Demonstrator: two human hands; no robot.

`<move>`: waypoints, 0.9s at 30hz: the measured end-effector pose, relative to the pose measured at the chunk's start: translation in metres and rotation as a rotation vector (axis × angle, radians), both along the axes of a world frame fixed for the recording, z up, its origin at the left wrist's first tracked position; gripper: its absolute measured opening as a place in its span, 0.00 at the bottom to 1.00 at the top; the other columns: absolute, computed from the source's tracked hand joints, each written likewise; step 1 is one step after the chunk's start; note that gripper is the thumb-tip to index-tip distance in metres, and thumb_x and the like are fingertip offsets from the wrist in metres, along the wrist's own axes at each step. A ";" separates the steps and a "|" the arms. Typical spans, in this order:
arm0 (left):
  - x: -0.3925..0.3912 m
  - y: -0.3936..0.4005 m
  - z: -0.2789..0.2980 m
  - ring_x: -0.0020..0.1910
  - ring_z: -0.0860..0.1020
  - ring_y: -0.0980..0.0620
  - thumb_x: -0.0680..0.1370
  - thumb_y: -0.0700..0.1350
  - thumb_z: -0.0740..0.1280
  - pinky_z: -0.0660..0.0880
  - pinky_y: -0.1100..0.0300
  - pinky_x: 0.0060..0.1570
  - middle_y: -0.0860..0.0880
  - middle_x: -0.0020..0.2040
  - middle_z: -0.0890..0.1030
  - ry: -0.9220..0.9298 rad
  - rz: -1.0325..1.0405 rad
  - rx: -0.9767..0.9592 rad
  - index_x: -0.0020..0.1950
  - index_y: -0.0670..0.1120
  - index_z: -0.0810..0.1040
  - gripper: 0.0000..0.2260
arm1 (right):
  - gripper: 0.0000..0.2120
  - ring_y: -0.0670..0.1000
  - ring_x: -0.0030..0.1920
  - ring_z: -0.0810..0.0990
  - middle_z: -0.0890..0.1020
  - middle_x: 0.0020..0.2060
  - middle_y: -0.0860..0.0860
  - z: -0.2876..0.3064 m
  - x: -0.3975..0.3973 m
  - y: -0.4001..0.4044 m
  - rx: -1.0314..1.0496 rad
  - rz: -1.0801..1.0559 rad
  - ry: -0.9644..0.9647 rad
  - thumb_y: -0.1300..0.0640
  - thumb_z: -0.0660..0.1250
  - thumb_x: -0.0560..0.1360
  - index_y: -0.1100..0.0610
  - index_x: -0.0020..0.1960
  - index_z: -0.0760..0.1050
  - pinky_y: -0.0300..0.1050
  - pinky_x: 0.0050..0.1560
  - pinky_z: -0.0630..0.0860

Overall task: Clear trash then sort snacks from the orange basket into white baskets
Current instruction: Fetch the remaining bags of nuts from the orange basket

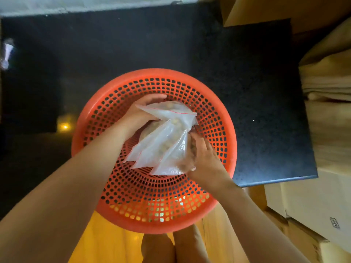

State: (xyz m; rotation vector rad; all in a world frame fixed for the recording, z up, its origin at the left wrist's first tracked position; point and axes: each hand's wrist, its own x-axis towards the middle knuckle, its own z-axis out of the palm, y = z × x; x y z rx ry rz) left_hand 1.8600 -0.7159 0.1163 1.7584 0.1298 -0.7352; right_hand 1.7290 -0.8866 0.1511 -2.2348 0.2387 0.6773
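The round orange basket [214, 114] sits on a dark speckled counter and overhangs its near edge. Inside it lie several clear zip bags of pale snacks [165, 137], bunched together with red seal lines showing. My left hand [140, 112] grips the bunch from the far left side, its fingers curled over the top bag. My right hand [201, 154] holds the bags from the right, with its fingers wrapped round the lower bag. No white basket is in view.
The dark counter [133, 50] stretches away to a pale wall at the top. Cardboard boxes [326, 95] are stacked along the right side. A crumpled clear wrapper [7, 54] lies at the far left edge. My bare legs and a yellow floor show below the basket.
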 end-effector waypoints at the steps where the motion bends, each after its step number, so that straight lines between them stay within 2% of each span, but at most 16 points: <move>1: 0.003 -0.002 0.000 0.47 0.79 0.68 0.73 0.36 0.69 0.74 0.75 0.41 0.56 0.55 0.79 -0.003 -0.030 -0.002 0.63 0.51 0.76 0.20 | 0.39 0.51 0.68 0.62 0.65 0.67 0.52 -0.002 0.002 0.001 -0.003 0.018 -0.002 0.59 0.71 0.69 0.54 0.73 0.54 0.37 0.67 0.54; 3: 0.008 -0.004 -0.001 0.46 0.78 0.73 0.74 0.37 0.68 0.72 0.79 0.39 0.62 0.53 0.79 0.008 -0.118 -0.018 0.64 0.53 0.75 0.21 | 0.40 0.53 0.67 0.64 0.66 0.66 0.54 -0.006 0.006 0.002 -0.005 0.011 0.017 0.58 0.73 0.68 0.55 0.72 0.55 0.45 0.70 0.57; 5: 0.009 -0.005 -0.002 0.50 0.77 0.73 0.74 0.37 0.67 0.72 0.78 0.41 0.64 0.54 0.79 0.045 -0.189 -0.063 0.64 0.55 0.75 0.22 | 0.40 0.54 0.65 0.66 0.69 0.64 0.54 -0.009 0.010 0.003 0.014 -0.021 0.033 0.57 0.75 0.66 0.56 0.71 0.56 0.49 0.70 0.60; 8: 0.009 -0.010 0.001 0.54 0.74 0.74 0.71 0.37 0.69 0.70 0.80 0.46 0.59 0.62 0.76 -0.030 -0.261 -0.011 0.62 0.56 0.76 0.22 | 0.40 0.56 0.63 0.69 0.72 0.60 0.55 -0.012 0.013 0.002 0.003 -0.019 0.043 0.57 0.75 0.64 0.56 0.69 0.57 0.51 0.67 0.64; 10: 0.010 -0.016 0.005 0.50 0.74 0.75 0.70 0.36 0.70 0.69 0.80 0.48 0.55 0.59 0.77 -0.153 -0.289 0.051 0.59 0.50 0.78 0.20 | 0.39 0.57 0.60 0.71 0.74 0.57 0.55 -0.012 0.014 0.001 -0.033 -0.016 0.018 0.58 0.76 0.63 0.54 0.67 0.59 0.51 0.64 0.67; 11: 0.010 -0.019 0.008 0.49 0.75 0.73 0.70 0.37 0.70 0.70 0.78 0.49 0.53 0.57 0.78 -0.214 -0.301 0.061 0.57 0.46 0.79 0.16 | 0.38 0.57 0.59 0.71 0.75 0.55 0.54 -0.011 0.015 0.000 -0.047 -0.024 0.004 0.58 0.76 0.62 0.53 0.66 0.60 0.50 0.62 0.68; 13: 0.008 -0.025 0.015 0.50 0.77 0.62 0.70 0.37 0.68 0.72 0.69 0.53 0.49 0.53 0.79 -0.303 -0.291 0.060 0.53 0.42 0.80 0.12 | 0.36 0.57 0.57 0.73 0.77 0.51 0.52 -0.008 0.014 -0.001 -0.053 -0.037 -0.027 0.58 0.75 0.62 0.51 0.64 0.61 0.47 0.57 0.70; 15: 0.009 -0.027 0.025 0.50 0.77 0.56 0.68 0.36 0.69 0.74 0.62 0.55 0.49 0.51 0.79 -0.297 -0.202 0.021 0.52 0.43 0.79 0.13 | 0.34 0.56 0.53 0.76 0.79 0.48 0.50 -0.001 0.012 -0.002 -0.056 -0.035 -0.048 0.56 0.75 0.61 0.50 0.63 0.62 0.44 0.49 0.70; 18: 0.013 -0.022 0.047 0.51 0.78 0.52 0.67 0.33 0.71 0.74 0.58 0.55 0.44 0.53 0.78 -0.298 -0.109 -0.048 0.53 0.41 0.78 0.16 | 0.32 0.54 0.48 0.79 0.80 0.46 0.48 0.017 0.008 -0.005 -0.040 -0.097 -0.056 0.51 0.76 0.59 0.50 0.59 0.66 0.42 0.42 0.69; 21: 0.016 -0.016 0.077 0.52 0.78 0.51 0.67 0.35 0.72 0.74 0.57 0.53 0.45 0.53 0.79 -0.332 -0.058 -0.059 0.54 0.42 0.78 0.16 | 0.27 0.44 0.44 0.80 0.80 0.39 0.40 0.045 0.001 -0.010 0.101 -0.266 -0.021 0.49 0.77 0.57 0.45 0.52 0.70 0.38 0.39 0.72; 23: 0.012 -0.012 0.103 0.50 0.79 0.58 0.67 0.40 0.70 0.73 0.64 0.52 0.55 0.48 0.82 -0.351 0.007 -0.040 0.49 0.50 0.80 0.13 | 0.22 0.35 0.41 0.80 0.82 0.37 0.37 0.069 -0.006 -0.014 0.252 -0.391 -0.028 0.51 0.77 0.58 0.43 0.48 0.73 0.29 0.39 0.73; 24: 0.008 -0.009 0.117 0.49 0.79 0.61 0.67 0.41 0.69 0.73 0.68 0.51 0.58 0.46 0.83 -0.369 0.033 -0.038 0.47 0.54 0.80 0.12 | 0.20 0.36 0.43 0.81 0.84 0.39 0.38 0.080 -0.010 -0.016 0.355 -0.459 -0.033 0.52 0.77 0.58 0.45 0.48 0.75 0.30 0.43 0.74; 26: -0.005 -0.004 0.142 0.47 0.79 0.65 0.69 0.41 0.67 0.72 0.72 0.49 0.62 0.43 0.83 -0.377 0.074 -0.057 0.45 0.57 0.80 0.11 | 0.21 0.47 0.47 0.83 0.85 0.45 0.48 0.102 -0.020 -0.019 0.559 -0.567 -0.034 0.56 0.76 0.60 0.53 0.53 0.78 0.40 0.47 0.78; 27: -0.013 0.000 0.152 0.47 0.79 0.65 0.70 0.42 0.66 0.73 0.72 0.48 0.62 0.43 0.83 -0.370 0.098 -0.075 0.45 0.57 0.81 0.10 | 0.22 0.51 0.49 0.84 0.85 0.47 0.52 0.113 -0.026 -0.020 0.651 -0.602 -0.050 0.58 0.75 0.62 0.56 0.55 0.77 0.42 0.47 0.79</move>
